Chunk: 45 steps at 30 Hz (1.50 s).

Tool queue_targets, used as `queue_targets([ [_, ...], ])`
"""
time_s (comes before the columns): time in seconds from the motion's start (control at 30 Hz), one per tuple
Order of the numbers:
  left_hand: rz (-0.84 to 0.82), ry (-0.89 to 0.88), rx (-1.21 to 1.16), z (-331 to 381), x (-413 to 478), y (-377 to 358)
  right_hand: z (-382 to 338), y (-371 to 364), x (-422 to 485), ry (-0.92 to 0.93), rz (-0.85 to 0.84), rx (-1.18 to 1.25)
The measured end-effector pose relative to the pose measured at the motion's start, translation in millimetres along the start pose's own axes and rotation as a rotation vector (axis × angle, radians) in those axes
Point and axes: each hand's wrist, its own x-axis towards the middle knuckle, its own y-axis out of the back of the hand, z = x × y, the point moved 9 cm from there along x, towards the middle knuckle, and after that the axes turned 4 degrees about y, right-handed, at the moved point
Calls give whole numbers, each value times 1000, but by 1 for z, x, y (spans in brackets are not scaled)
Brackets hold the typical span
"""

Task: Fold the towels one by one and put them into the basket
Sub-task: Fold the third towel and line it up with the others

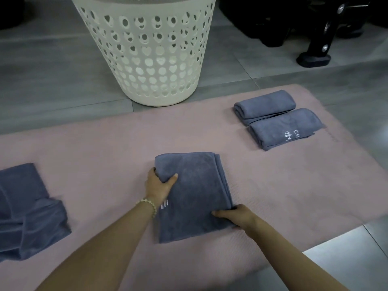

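A blue-grey towel (193, 194), folded into a rectangle, lies flat in the middle of the pink mat (294, 185). My left hand (158, 183) grips its left edge near the far corner, thumb on top and fingers underneath. My right hand (233, 215) pinches the stacked layers at the near right edge. Two folded towels lie side by side at the mat's far right, a plain one (265, 105) and one with white lettering (283, 128). An unfolded towel (27, 213) lies crumpled at the left edge. The white perforated basket (147, 51) stands beyond the mat.
The mat lies on a grey tiled floor (52, 70). Black equipment with a footed leg (315, 57) stands at the far right. A bright strip of floor (346, 259) shows past the mat's near right corner.
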Motion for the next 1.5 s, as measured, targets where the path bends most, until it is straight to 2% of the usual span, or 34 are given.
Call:
queue_targets([
  [0.07, -147, 118, -161, 7, 2, -6, 0, -7, -6, 12, -82, 222],
  [0.2, -557, 303, -322, 28, -26, -25, -10, -10, -19, 87, -151, 552],
  [0.27, -669, 330, -397, 34, -40, -21, -19, -6, -20, 143, -134, 758],
  [0.33, -712, 335, -452, 34, -51, -9, -26, -7, -19, 179, -95, 816],
  [0.47, -716, 401, -406, 11, -59, 21, -28, -25, -15, 218, 3, 609],
  [0.57, -691, 531, -338, -16, -61, 41, -34, -30, -11, 339, 180, 309],
  [0.63, -686, 551, -286, -23, -64, 47, -44, -34, -15, 413, 223, 212],
  [0.73, -640, 504, -249, -21, -63, 52, -60, -45, -23, 485, 207, 169],
  [0.87, -496, 419, -384, -11, -57, 51, -74, -53, -28, 535, 176, 258],
  [0.97, -491, 399, -499, -7, -61, 48, -86, -49, -35, 594, 193, 243],
  [1.07, -568, 363, -549, 4, -71, 69, -106, -41, -47, 648, 154, 269],
  [1.27, -775, 487, -665, 8, -105, 109, -142, -58, -71, 696, -67, 231],
  [1.43, -625, 387, -532, 10, -103, 131, -156, -78, -79, 690, -205, 225],
  [1.5, -616, 350, -456, 3, -102, 135, -156, -80, -75, 681, -220, 235],
])
